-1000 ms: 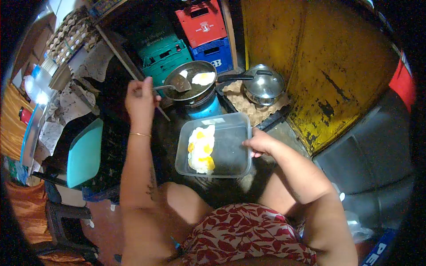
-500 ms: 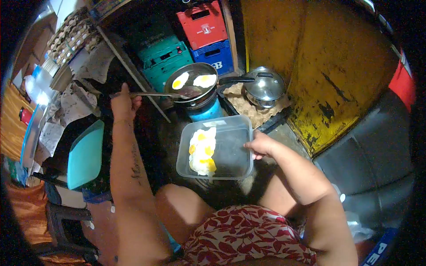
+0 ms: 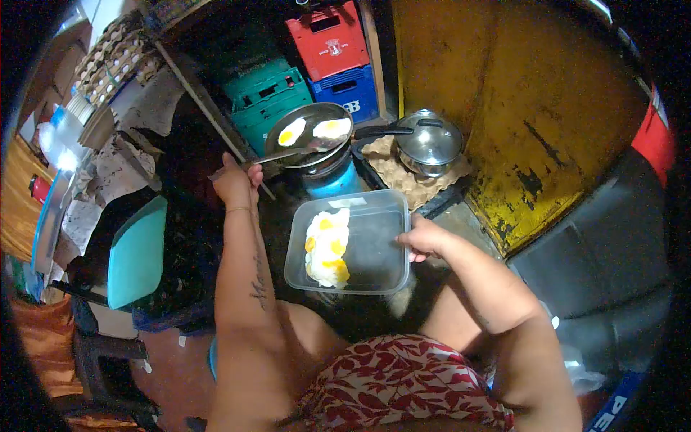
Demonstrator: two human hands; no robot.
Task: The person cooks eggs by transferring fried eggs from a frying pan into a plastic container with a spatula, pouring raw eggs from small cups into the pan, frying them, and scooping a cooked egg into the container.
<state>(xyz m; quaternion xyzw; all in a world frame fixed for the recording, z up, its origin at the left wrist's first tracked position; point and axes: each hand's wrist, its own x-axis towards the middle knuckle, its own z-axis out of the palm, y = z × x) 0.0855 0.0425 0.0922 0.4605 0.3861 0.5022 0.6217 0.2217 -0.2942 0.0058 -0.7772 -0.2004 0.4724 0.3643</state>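
Observation:
My left hand [image 3: 236,184] is closed around the handle of a metal spatula [image 3: 285,153]. The spatula's blade reaches into a frying pan [image 3: 305,132] and lies right at the lower edge of the right-hand fried egg [image 3: 333,128]. Another fried egg [image 3: 291,133], its yolk whole, sits on the pan's left side. With my right hand [image 3: 425,238] I grip the right rim of a clear plastic container [image 3: 378,248], thumb over the edge. Several fried eggs [image 3: 327,250] lie overlapped along the container's left side, in front of the pan.
Under the pan is a blue-lit stove [image 3: 335,182]. A lidded steel pot [image 3: 430,140] stands on an egg tray [image 3: 381,155] at the right. Crates [image 3: 327,43] are stacked behind. Egg trays [image 3: 119,61] and a teal plastic lid [image 3: 137,252] are at the left.
My left hand has moved right and slightly down, sliding the spatula across the pan to the right-hand egg. The right hand and container have barely moved.

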